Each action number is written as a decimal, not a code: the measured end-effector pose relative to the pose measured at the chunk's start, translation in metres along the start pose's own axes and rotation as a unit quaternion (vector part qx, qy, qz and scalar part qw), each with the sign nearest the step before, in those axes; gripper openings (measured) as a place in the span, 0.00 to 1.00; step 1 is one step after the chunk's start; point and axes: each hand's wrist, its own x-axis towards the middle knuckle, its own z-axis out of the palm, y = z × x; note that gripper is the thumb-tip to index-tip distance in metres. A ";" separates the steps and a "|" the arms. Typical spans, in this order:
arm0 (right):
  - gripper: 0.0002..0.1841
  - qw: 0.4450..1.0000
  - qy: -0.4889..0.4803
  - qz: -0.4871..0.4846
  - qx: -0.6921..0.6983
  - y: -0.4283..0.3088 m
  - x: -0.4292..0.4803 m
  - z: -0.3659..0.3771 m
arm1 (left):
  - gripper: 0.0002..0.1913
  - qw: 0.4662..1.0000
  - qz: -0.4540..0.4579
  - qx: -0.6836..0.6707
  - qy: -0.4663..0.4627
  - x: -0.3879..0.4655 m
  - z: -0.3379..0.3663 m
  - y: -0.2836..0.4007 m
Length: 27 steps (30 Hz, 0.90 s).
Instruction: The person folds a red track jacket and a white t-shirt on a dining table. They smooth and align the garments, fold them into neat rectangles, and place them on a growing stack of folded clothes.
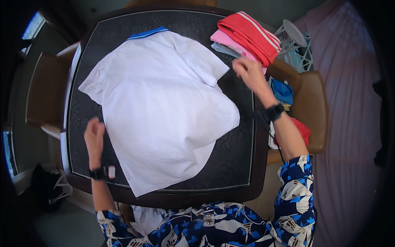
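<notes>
A white short-sleeved shirt with a blue collar lies spread on the dark tabletop, its collar at the far edge and its lower right side rumpled. Beside the shirt's left edge, my left hand is raised with curled fingers; it appears to hold nothing. My right hand is near the right sleeve's cuff, just below a stack of folded clothes, fingers curled and slightly blurred; no cloth shows in it. Whether the fingertips of either hand are fully closed is unclear.
Folded red trousers with white stripes top a pink garment at the far right corner. More clothes, including a blue garment and a red garment, lie on a brown chair. Another brown chair stands left; a white stool stands beyond.
</notes>
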 end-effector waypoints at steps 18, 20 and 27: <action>0.17 0.818 -0.106 0.435 0.361 0.003 -0.090 0.047 | 0.13 0.978 -0.193 -0.015 -0.084 -0.120 0.021 0.032; 0.14 0.858 -0.053 0.397 0.322 0.004 -0.093 0.050 | 0.13 0.978 -0.192 -0.066 -0.049 -0.126 0.023 0.036; 0.15 0.847 0.107 0.320 0.412 -0.006 -0.077 0.043 | 0.12 0.924 -0.287 -0.252 -0.031 -0.136 0.026 0.025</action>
